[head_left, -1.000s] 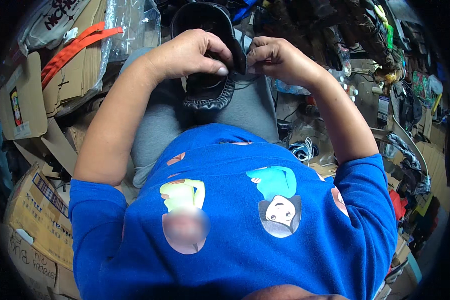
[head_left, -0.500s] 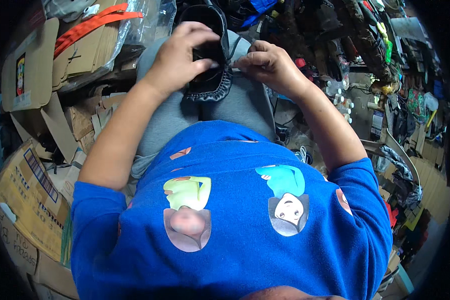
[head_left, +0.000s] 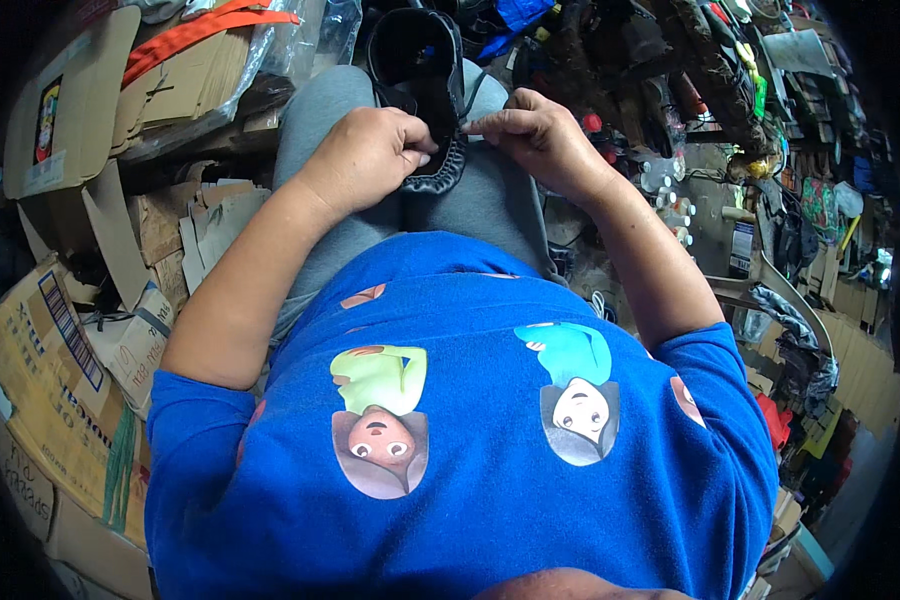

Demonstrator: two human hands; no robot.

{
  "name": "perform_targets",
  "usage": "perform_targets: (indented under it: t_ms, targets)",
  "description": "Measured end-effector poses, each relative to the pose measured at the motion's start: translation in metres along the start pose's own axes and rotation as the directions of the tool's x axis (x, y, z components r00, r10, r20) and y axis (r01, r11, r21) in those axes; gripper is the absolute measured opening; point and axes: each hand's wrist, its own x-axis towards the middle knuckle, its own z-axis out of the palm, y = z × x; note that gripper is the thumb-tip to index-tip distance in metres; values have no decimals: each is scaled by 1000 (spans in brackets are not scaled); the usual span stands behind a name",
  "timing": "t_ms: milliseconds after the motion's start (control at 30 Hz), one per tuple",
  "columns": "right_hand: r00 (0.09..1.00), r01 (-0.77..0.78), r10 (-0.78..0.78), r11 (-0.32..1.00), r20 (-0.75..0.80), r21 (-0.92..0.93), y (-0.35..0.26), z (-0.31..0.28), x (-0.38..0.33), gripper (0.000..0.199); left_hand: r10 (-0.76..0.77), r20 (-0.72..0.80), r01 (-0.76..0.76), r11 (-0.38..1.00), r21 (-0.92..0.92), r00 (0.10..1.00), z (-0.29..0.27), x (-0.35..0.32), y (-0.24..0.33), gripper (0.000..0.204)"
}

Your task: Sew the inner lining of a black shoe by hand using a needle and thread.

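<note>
Across my lap lies a black, leathery piece (head_left: 438,184) that looks like a shoe upper, hollow and open, with a puckered, gathered edge at its near end. Over its left side is my left hand (head_left: 382,150), fingers curled and pinched together on the piece just inside the opening. My right hand (head_left: 530,135) is at the right edge, its thumb and forefinger closed beside the gathers. Whatever is between those right fingertips is too small to make out. A thin dark strap or cord (head_left: 478,88) runs along the right side of the piece.
Cardboard boxes and flat sheets (head_left: 70,130) crowd the left, with an orange strap (head_left: 205,38) and clear plastic (head_left: 315,50) on top. To the right stand small bottles (head_left: 670,195) and a cluttered heap of tools and scraps (head_left: 710,80). A blue sheet (head_left: 515,20) lies beyond my knees.
My left hand has come down and right, from spread fingers over the opening to a pinch at the black piece. The right hand stays at the edge, nearly still.
</note>
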Motion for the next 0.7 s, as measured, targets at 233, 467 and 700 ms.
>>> perform_targets:
  t_ms: [233,467,700]
  targets:
    - [973,228,-229,957,15,-177,-7,-7,12,24,85,1,-84,990,111,996,8,-10,15,21]
    - [969,244,-231,941,85,-233,0,-6,17,16,119,-102,-110,990,89,988,-2,-14,13,21]
    - [992,122,-115,966,43,-229,-5,-3,5,19,-81,-329,131,982,134,941,-91,-23,-17,19]
